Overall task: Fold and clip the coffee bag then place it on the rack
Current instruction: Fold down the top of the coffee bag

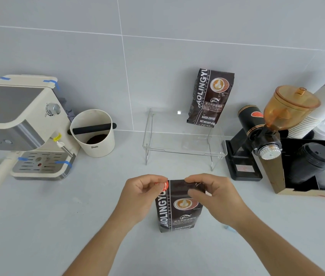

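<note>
Near the tabletop's front edge, the coffee bag [179, 208] is stood upright; its folded top is pinched by the right hand [213, 194] so the red clip [162, 185], gripped by the left hand [141, 194], can be applied.

Left hand [140, 193], right hand [212, 193] both pinching.

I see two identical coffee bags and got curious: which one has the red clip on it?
The near coffee bag standing on the counter between both hands; a red clip sits at its folded top. The far coffee bag on the clear rack shows none.
</note>
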Motion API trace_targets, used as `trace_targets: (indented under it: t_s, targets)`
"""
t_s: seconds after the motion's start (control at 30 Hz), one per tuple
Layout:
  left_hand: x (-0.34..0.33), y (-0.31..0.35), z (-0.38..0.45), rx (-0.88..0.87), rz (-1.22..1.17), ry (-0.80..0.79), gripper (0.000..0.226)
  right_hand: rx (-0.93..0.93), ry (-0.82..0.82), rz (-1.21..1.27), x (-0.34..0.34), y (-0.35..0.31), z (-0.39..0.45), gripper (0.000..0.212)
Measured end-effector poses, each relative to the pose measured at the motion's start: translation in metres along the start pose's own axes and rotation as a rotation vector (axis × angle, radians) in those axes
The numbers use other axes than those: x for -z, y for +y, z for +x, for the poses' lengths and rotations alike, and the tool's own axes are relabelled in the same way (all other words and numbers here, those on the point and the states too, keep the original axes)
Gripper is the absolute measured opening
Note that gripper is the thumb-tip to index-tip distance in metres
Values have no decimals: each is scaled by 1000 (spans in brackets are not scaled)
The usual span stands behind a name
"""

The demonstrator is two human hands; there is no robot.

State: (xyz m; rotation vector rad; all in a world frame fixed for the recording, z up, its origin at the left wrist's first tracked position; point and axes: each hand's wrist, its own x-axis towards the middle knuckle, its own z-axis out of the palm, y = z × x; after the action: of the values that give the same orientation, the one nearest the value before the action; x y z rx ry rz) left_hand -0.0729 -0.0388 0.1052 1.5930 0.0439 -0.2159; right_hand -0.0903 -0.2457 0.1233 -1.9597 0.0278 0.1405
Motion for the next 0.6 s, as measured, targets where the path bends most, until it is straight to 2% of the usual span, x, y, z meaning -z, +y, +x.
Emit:
trace_targets:
  t_s: [0.13, 0.33, 0.43, 0.6]
  targets:
    - [-1, -1, -5, 60, 10, -43, 29, 24, -58, -111, 0, 6, -1, 54]
    - [5, -10, -3, 12, 246, -106, 41, 111, -100, -289, 5, 6, -1, 30]
    - [5, -12, -2, -23, 350, -134, 34, 113, -136, -312, 8, 6, 0, 27]
    - [7, -12, -3, -135, 519, -198, 11, 166, -208, -370, 9, 7, 3, 13]
